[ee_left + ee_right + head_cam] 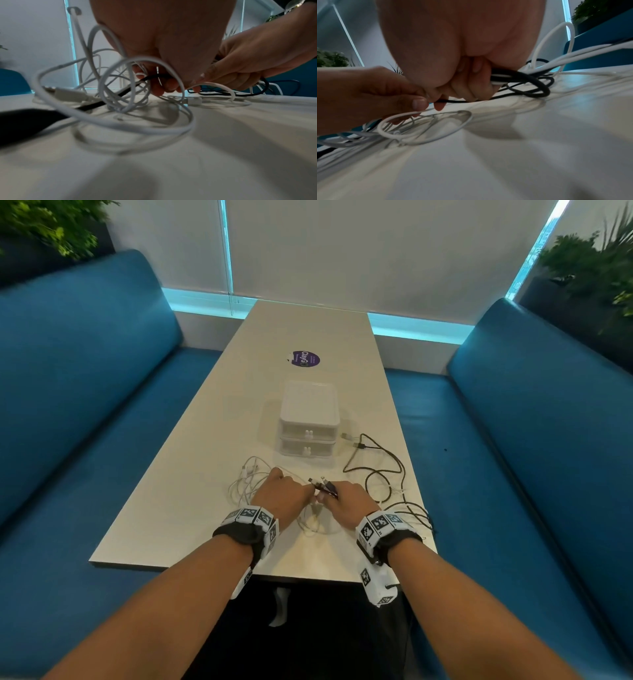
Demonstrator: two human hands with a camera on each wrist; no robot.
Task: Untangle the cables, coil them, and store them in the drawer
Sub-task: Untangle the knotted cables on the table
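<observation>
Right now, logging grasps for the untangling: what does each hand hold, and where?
Right hand grips a bundle of black cable loops; left hand pinches white cable strands mid-length.

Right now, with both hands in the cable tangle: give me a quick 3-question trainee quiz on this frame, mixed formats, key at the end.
1. True or false: both drawers of the white drawer unit are shut.
2. Multiple choice: the right hand has its grip on A) a bundle of dark cables, B) a drawer knob, C) nothing.
3. Short answer: on which side of the person does the loose pile of white cables lie, and which hand is in it?

Key
1. True.
2. A.
3. The left side; the left hand, which pinches a white cable and also touches a dark one.
</observation>
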